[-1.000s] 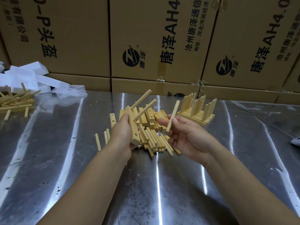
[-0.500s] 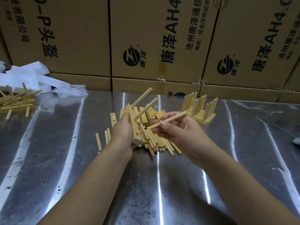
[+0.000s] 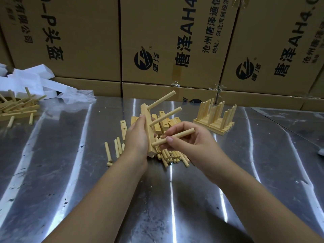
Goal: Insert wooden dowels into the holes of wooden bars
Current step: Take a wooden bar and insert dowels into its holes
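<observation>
Step in hand: seating the last dowel in the bar I held.

My left hand (image 3: 136, 137) was wrapped around one wooden bar (image 3: 149, 130), held above the middle of the desk (image 3: 70, 172) and stood on end, leaning a little. Two dowels were already in it: the upper dowel (image 3: 162, 102) and the second dowel (image 3: 165, 116), both sticking out to the right. My right hand (image 3: 189, 146) pinched a third dowel (image 3: 175, 137) mid-length between thumb and fingertips. Its near end was at the bar's lower face, but I could not tell whether it had entered the hole.

Next move, as I judged it: line the tip up square with the hole, then push straight along the dowel while the left hand braces.

Count:
- One bar held, two dowels seated, one in the fingers.
- Loose dowels (image 3: 172, 156) under my hands, too bunched to count.
- Spare bars (image 3: 163, 120) behind them, several.
- One block of finished bars (image 3: 216, 118) toward the far right edge.
- One heap of wooden parts (image 3: 17, 109) at the left edge.
</observation>
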